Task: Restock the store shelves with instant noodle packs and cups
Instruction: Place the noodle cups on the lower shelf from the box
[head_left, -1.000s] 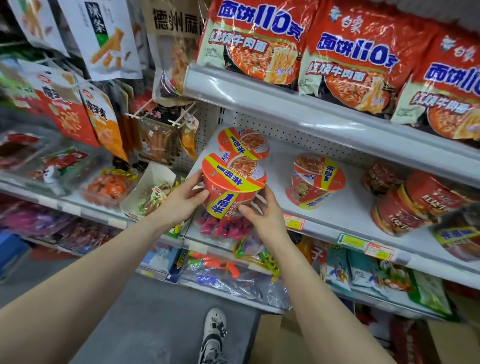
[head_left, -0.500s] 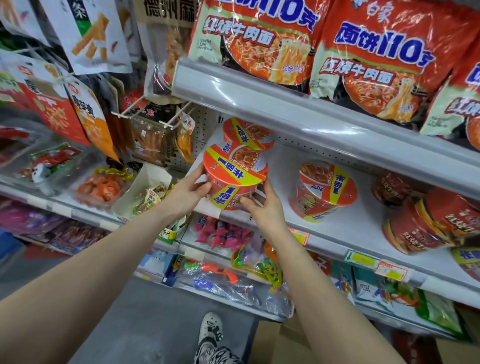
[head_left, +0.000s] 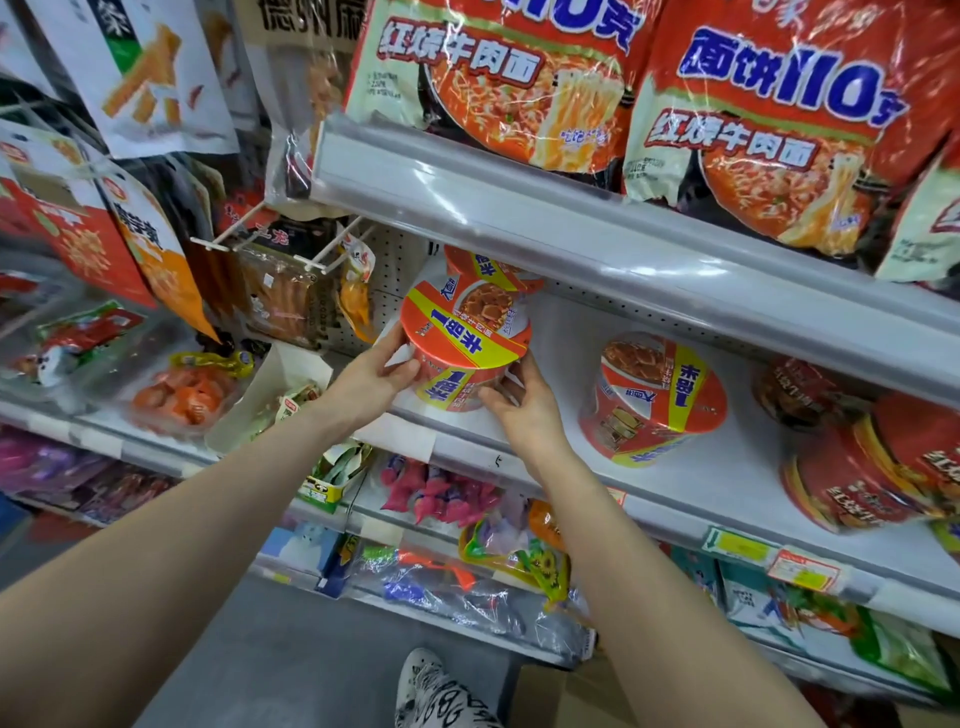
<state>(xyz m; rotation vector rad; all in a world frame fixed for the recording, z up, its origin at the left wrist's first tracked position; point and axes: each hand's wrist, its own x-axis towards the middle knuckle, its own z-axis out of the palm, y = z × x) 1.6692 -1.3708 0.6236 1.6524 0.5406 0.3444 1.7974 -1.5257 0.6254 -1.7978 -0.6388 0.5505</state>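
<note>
While both arms reach up to the middle shelf (head_left: 566, 338), I have an instant noodle cup (head_left: 467, 338) clasped between my two grips at the shelf's front left corner. The left grip (head_left: 371, 376) curls around the cup's left wall, with the thumb on the near side. The right grip (head_left: 524, 410) holds the lower right side, fingers bent against the base. The cup leans with its lid turned toward me, and I cannot tell whether its base sits on the shelf. A second cup (head_left: 488, 267) of the same kind stands just behind it, partly hidden by the upper shelf rail (head_left: 519, 208). A third cup (head_left: 654, 400) stands on the same shelf, apart to the right. Dark red bowls (head_left: 857, 478) crowd the far right. Large red noodle packs (head_left: 769, 130) line the shelf above.
</note>
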